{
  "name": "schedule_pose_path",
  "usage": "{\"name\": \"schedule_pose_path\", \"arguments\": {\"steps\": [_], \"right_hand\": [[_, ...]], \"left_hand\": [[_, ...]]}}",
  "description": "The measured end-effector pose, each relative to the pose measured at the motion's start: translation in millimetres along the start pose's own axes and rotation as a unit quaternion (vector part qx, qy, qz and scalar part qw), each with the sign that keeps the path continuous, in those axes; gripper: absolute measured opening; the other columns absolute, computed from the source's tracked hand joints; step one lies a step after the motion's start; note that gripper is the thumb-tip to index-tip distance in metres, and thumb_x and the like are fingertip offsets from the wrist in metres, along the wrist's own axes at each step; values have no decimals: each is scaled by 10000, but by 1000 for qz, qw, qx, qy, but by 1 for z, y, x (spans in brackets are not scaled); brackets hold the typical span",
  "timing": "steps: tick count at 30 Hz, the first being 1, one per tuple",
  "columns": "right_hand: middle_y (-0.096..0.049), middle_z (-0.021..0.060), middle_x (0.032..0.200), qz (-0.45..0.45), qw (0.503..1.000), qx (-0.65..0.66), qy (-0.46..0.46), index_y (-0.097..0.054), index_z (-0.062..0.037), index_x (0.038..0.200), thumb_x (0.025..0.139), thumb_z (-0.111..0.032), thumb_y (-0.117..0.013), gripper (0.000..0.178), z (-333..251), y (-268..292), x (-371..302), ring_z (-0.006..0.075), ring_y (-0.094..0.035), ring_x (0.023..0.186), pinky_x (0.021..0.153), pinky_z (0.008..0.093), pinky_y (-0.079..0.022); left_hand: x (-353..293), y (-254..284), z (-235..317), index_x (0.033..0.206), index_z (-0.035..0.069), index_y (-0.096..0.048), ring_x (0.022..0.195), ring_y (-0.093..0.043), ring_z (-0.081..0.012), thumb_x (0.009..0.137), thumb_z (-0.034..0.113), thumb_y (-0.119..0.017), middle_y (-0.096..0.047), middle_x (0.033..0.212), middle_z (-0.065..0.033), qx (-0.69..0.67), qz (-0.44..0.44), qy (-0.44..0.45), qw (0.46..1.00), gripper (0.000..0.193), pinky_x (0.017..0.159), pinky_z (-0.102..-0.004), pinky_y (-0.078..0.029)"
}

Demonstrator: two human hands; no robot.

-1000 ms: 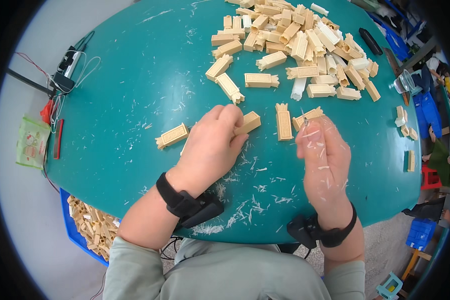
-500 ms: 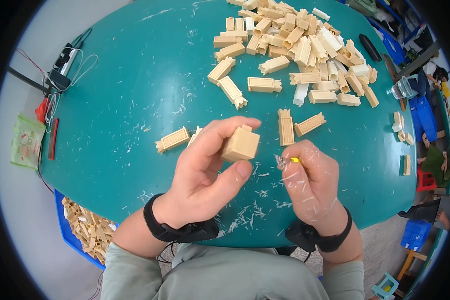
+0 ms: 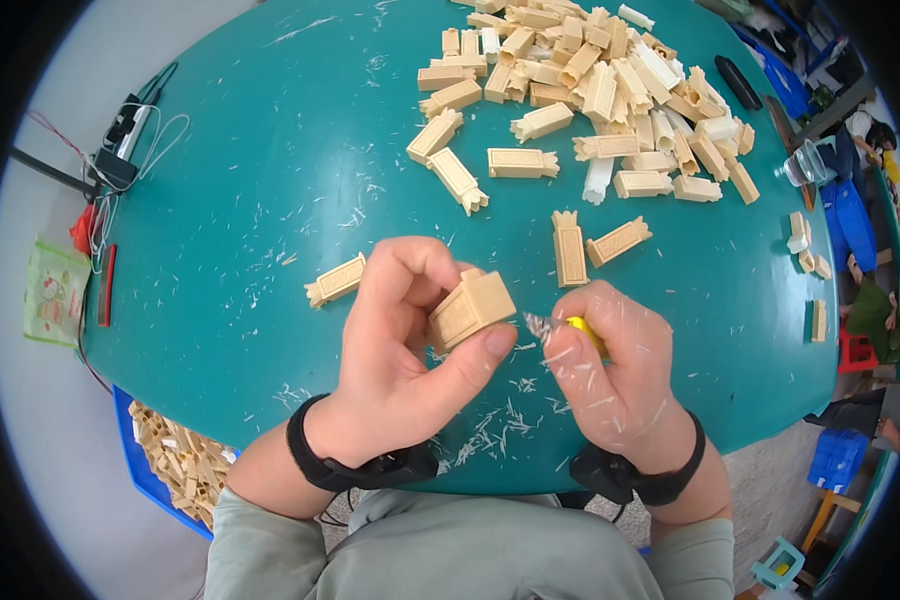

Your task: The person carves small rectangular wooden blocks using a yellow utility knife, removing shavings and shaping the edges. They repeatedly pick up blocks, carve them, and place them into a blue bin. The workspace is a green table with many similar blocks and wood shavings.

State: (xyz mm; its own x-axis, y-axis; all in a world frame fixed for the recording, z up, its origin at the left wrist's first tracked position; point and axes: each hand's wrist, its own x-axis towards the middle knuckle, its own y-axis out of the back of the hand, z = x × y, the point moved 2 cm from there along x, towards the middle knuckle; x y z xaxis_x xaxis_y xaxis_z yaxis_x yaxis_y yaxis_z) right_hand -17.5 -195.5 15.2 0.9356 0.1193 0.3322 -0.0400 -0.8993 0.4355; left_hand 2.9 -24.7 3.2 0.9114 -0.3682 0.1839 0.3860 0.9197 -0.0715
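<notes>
My left hand (image 3: pixel 395 345) grips a beige rectangular plastic piece (image 3: pixel 473 308), its flat end turned toward my right hand. A raised panel shows on one side of it. In my right hand (image 3: pixel 615 375) is a knife with a yellow handle (image 3: pixel 587 332); its short blade (image 3: pixel 543 325) points at the piece, with a small gap between them. Pale shavings cling to the blade and to my right thumb and fingers. Two like pieces (image 3: pixel 570 250) lie just beyond my right hand, and another beige piece (image 3: pixel 336 281) lies left of my left hand.
A large heap of beige and white pieces (image 3: pixel 610 95) covers the far right of the green table (image 3: pixel 270 180). Shavings (image 3: pixel 490 435) litter its front. A blue bin (image 3: pixel 150 478) of pieces stands at lower left. A glass jar (image 3: pixel 805 165) and a black object (image 3: pixel 738 82) sit at right.
My left hand has turned the beige piece so its panelled side now shows. My right hand has brought the knife slightly left, closer to the piece.
</notes>
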Motion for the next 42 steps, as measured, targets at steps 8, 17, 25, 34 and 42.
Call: {"name": "schedule_pose_path", "arguments": {"steps": [8,17,25,34,42], "right_hand": [[-486,111,591,-7,1000,20,-12,-537,-24,735,807,-251,-659,268,-3,0,-1,264,-482,503,459,325,-378],[-487,102,593,-4,1000,-15,0,-527,-26,734,799,-237,-669,262,-3,-5,-2,269,-487,502,446,327,-376],[-487,102,595,3,1000,-27,-6,-525,-23,745,804,-233,-667,261,-2,-6,-3,269,-490,502,445,329,-378],[-474,94,579,4,999,-42,23,-508,-33,717,785,-234,-685,276,-2,-7,-3,264,-474,482,428,327,-361],[-452,84,554,9,997,-69,44,-488,-48,678,780,-244,-693,301,-1,-6,0,254,-456,466,418,326,-347]], "left_hand": [[5,0,-2,1139,33,-412,943,-531,-170,836,131,-624,-485,1027,-79,-27,24,-36,999,382,748,-285,-463],[3,4,2,1072,29,-459,959,-531,-183,763,-10,-644,-505,1049,-129,156,61,-188,968,363,771,-283,-458],[0,3,2,1078,63,-429,931,-527,-184,765,7,-658,-523,1038,-135,148,64,-201,966,392,764,-282,-442],[0,4,-2,1043,9,-446,899,-537,-175,698,-74,-659,-491,1041,-163,127,61,-231,963,415,732,-279,-484],[0,3,-1,1036,14,-444,861,-560,-166,741,-56,-651,-485,1046,-162,100,29,-200,974,368,724,-271,-494]]}}
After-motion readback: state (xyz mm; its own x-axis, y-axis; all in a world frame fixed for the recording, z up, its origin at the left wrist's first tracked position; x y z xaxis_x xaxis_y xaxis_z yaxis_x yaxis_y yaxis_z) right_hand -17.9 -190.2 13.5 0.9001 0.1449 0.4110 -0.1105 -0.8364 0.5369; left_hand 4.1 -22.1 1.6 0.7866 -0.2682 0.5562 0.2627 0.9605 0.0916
